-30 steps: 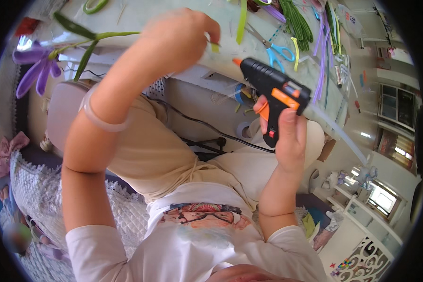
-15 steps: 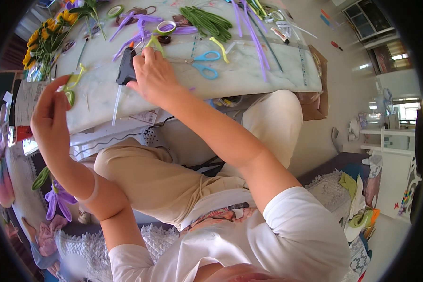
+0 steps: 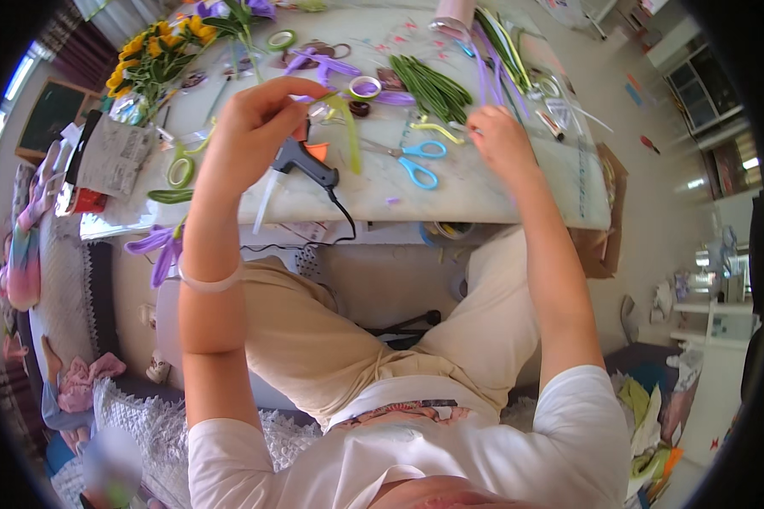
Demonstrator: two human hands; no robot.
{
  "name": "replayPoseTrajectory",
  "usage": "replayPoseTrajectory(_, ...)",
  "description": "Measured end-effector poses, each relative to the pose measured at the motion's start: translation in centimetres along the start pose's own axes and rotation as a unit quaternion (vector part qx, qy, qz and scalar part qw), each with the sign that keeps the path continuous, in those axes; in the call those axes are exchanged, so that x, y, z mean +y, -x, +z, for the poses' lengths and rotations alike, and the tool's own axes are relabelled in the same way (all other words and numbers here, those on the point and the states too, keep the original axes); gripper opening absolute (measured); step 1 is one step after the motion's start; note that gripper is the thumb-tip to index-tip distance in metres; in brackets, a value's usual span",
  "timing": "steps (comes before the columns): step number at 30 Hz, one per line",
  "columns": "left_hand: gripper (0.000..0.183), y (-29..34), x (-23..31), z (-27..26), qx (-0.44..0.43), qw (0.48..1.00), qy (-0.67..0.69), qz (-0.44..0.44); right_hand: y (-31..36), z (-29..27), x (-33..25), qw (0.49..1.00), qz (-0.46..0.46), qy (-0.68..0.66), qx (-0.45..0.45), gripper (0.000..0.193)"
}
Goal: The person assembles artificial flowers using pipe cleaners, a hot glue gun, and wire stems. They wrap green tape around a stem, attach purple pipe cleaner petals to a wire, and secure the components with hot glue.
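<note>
yellow-green strip [image 3: 353,140] pinched in left hand [image 3: 253,127], wrist bent, just beside glue gun [image 3: 307,163]; right of gun, right hand [image 3: 501,142] with fingers curled, grip impossible to tell.

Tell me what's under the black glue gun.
The pale tabletop shows around the black glue gun; whatever lies directly beneath its body is covered and cannot be seen.

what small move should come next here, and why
Probably bring the right hand across to the yellow-green strip's loose lower end: the strip dangles from the left hand's fingertips, while the right hand is apart from it and the glue gun lies unheld on the tabletop.
</note>
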State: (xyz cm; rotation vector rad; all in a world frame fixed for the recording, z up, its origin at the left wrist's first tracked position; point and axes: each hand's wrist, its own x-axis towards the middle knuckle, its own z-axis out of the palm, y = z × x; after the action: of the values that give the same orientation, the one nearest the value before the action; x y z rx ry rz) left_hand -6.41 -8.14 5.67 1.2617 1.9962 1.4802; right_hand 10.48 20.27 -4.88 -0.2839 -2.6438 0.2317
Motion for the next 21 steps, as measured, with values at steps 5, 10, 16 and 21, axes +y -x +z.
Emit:
replayPoseTrajectory(5,0.021,-0.4,0.8,1.5,0.029,0.998,0.047,0.024,-1.5,-1.6,-7.2,0.907,0.102,-0.408,0.028,0.007)
replayPoseTrajectory(10,0.022,-0.4,0.8,3.2,0.058,0.995,0.072,0.038,-2.4,-2.0,-12.9,0.771,0.158,-0.614,-0.057,0.010)
replayPoseTrajectory(16,0.022,-0.8,-0.1,4.3,0.079,0.995,0.051,0.044,-2.8,-2.0,-13.9,0.709,0.156,-0.685,-0.067,0.011)
replayPoseTrajectory(21,0.022,-1.0,-0.4,5.2,0.122,0.990,0.002,0.071,-2.6,-2.1,-14.0,0.669,0.164,-0.721,-0.079,0.011)
